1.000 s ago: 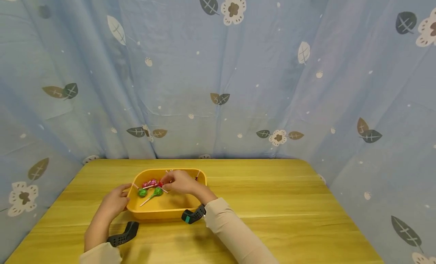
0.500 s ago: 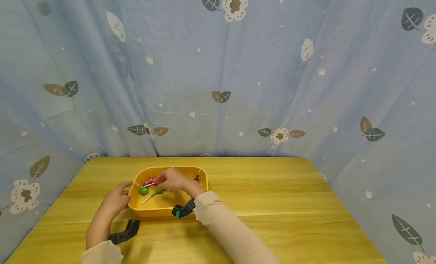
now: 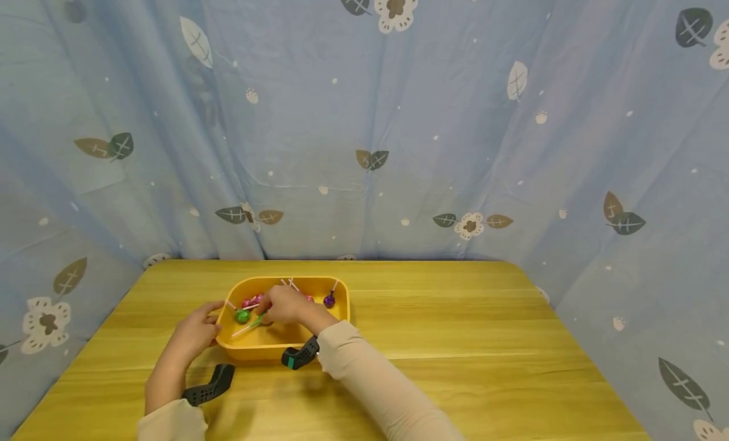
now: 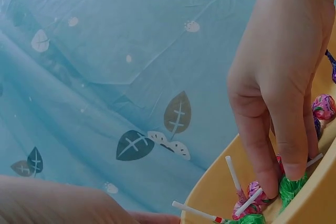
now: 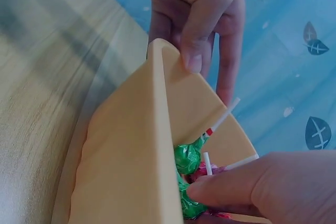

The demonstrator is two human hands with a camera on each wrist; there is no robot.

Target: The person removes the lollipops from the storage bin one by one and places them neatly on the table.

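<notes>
A yellow plastic basket (image 3: 267, 351) holding several wrapped lollipops stands on the table. At its left end my left hand (image 3: 195, 332) holds the rim; in the right wrist view the thumb lies inside and the fingers outside. My right hand (image 3: 285, 305) reaches down into the basket, its thumb and fingers pinching a green lollipop (image 5: 191, 203) by the wrapped head. That lollipop's stick points toward the near left corner in the head view. Beside it lies another green lollipop (image 3: 242, 316). Pink lollipops (image 3: 250, 301) sit behind, partly covered by the right hand.
A purple lollipop (image 3: 329, 300) leans in the basket's far right corner, stick up. The wooden table (image 3: 455, 340) stretches to the right. A blue patterned curtain (image 3: 364, 112) hangs behind the table. Black wrist cameras sit on both wrists.
My right hand has shifted from the red lollipop toward the near left, onto the green one, whose head it now covers. The purple lollipop has come into view. The left hand stays on the rim.
</notes>
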